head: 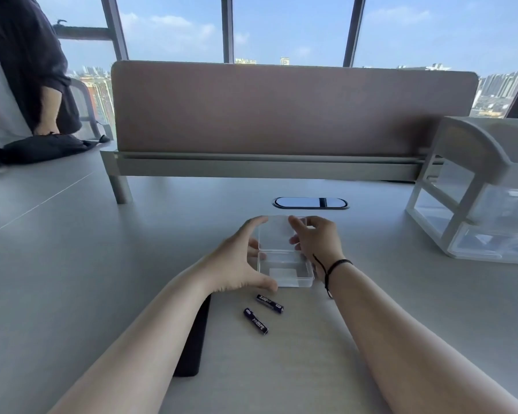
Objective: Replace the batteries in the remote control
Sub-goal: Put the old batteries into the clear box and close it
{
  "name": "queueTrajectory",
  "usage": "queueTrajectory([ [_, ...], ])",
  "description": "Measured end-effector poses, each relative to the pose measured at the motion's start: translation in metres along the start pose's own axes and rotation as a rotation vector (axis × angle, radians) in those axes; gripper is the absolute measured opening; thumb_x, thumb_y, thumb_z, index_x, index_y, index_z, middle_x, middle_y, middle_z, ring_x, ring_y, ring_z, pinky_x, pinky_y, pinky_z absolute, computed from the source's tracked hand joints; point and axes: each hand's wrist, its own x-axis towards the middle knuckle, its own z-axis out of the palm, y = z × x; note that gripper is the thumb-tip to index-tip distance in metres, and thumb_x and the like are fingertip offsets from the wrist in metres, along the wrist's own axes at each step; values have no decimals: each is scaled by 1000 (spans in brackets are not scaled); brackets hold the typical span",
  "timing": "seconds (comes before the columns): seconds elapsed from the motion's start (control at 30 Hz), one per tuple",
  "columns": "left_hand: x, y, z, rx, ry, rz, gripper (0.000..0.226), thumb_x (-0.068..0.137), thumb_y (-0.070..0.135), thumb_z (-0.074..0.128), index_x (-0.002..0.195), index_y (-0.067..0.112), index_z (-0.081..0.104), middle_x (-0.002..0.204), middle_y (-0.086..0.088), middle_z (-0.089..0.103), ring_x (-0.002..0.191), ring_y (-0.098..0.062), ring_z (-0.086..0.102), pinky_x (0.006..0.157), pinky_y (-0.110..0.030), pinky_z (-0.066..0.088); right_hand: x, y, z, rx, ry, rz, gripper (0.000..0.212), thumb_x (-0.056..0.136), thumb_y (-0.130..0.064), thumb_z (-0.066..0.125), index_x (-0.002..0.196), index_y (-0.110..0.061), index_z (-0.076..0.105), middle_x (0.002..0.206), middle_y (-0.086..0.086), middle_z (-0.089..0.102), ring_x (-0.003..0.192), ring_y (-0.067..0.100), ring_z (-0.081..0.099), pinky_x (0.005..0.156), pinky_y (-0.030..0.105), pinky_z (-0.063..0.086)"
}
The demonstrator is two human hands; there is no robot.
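On the grey table [72, 264], directly before the person, a small clear plastic box [284, 268] stands with its hinged lid [277, 233] raised. Left hand [240, 264]: curled around the box's left side, thumb at the near corner, fingers behind the lid. Right hand [316, 240]: fingertips pinching the lid's upper right edge, wrist carrying a dark cord bracelet [331, 267]. The box looks empty. Two dark batteries [255, 321] [269, 303] lie loose on the table just in front of the box, apart from each other and touched by neither hand. Remote control [193, 339]: a long black bar lying flat, partly hidden under the left forearm. Handling, as judged: the batteries are light, hard, smooth cylinders liable to roll; each is best pinched across its middle. The remote is rigid and light; hold it by its long edges while the back cover is slid off. A white desk organiser [461, 189] stands well apart, at right.
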Motion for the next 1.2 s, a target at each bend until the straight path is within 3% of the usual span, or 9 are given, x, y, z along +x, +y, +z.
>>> queueTrajectory([
  [0.1, 1, -2, 0, 15, -16, -9, 118, 44, 40, 95, 141, 46, 29, 124, 3, 54, 112, -1, 59, 102, -30, 44, 7, 0, 1, -3, 18, 86, 37, 87, -37, 67, 60, -13, 58, 65, 10, 71, 53, 20, 55, 52, 28, 45],
  [0.2, 1, 0, 0, 23, -24, -16, 119, 46, 42, 95, 143, 42, 27, 125, 3, 55, 113, -2, 57, 102, -29, 44, 7, -3, -3, -17, -9, 136, 34, 82, -45, 68, 71, -13, 61, 74, 10, 71, 61, 22, 59, 56, 28, 45],
  [0.3, 0, 1, -2, 39, -8, -24, 122, 46, 41, 96, 145, 40, 25, 129, 1, 53, 111, -3, 58, 100, -28, 45, -14, -4, -16, -190, 103, -19, 32, 84, -44, 65, 102, -19, 59, 89, 3, 68, 82, 23, 63, 70, 30, 46],
  [0.37, -1, 1, -3, 48, -6, -25, 123, 46, 41, 96, 147, 38, 25, 136, -2, 51, 115, -6, 58, 101, -27, 43, -44, -4, -28, -295, 191, -237, 17, 89, -35, 61, 99, -21, 59, 87, 0, 66, 79, 21, 62, 66, 30, 44],
  [0.5, -10, 3, -7, 37, 4, -24, 111, 58, 43, 91, 148, 30, 28, 148, -4, 46, 129, -10, 48, 100, -24, 38, -100, -3, -34, -541, -85, -433, 15, 86, -35, 62, 76, -25, 65, 69, -9, 67, 67, 13, 61, 61, 31, 51],
  [0.63, -28, 2, -15, 45, 154, -17, 80, 71, 46, 81, 139, 33, 42, 143, -3, 52, 129, -9, 49, 104, -27, 39, -119, 4, -27, -735, -261, -442, 21, 82, -46, 60, 89, -29, 70, 85, -12, 67, 79, 11, 61, 71, 30, 52],
  [0.93, -70, -8, -1, 292, 261, 82, 32, 89, 40, 60, 120, 47, 59, 122, 19, 64, 99, -1, 60, 90, -32, 50, -120, 7, -18, -876, -315, -470, 21, 91, -36, 55, 90, -21, 68, 100, -1, 64, 92, 24, 63, 76, 36, 53],
  [1.07, -68, -1, 10, 376, 286, 148, 23, 92, 38, 56, 111, 42, 69, 112, 27, 68, 102, 1, 62, 82, -25, 51, -122, -1, -18, -763, -317, -433, 22, 89, -34, 57, 81, -17, 69, 86, 0, 72, 81, 24, 65, 71, 37, 54],
  [1.2, -65, -3, 11, 419, 309, 132, 26, 93, 43, 50, 111, 44, 68, 111, 32, 68, 103, 0, 62, 82, -24, 50, -96, -21, -18, -606, -73, -372, 30, 85, -30, 63, 62, -11, 63, 59, 4, 64, 63, 28, 58, 56, 34, 47],
])
